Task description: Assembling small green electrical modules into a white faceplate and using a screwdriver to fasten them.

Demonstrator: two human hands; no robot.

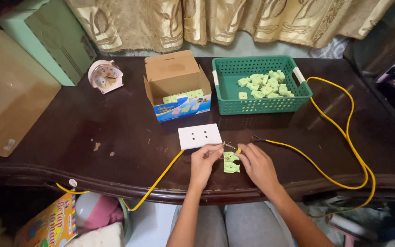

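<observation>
Gripping a small pale-green plastic plug piece (231, 162) near the front edge of the dark polished wooden table (115, 132), left hand (204, 163) closed on its upper left side, right hand (257, 165) closed on its right side, with thin metal prongs and the yellow wire end (238, 150) meeting just above it. Judged to be mid-assembly, seating the wire into the piece; could not tell whether a tool sat between the fingers. Next move would call for a steady pinch and careful alignment of fine parts.

Lay just beyond the hands: a white rectangular socket plate (200, 136) with two pairs of holes. Trailed from there, a long yellow cable (344, 132) looping right toward the table edge, another stretch dropping off the front left.

Stood farther back: an open cardboard box with a blue printed front (181, 109), holding a row of pale-green pieces, flaps raised. Sat right of it, nearly touching: a green perforated plastic basket (261, 103) with white handles, piled with more pale-green pieces. Rested far left: a small pink alarm clock (105, 76), beside a mint-green flat box (51, 39) and a tan board (10, 91) bearing a small white label at its lower corner. Showed below the table: a bright orange printed package (51, 222).
</observation>
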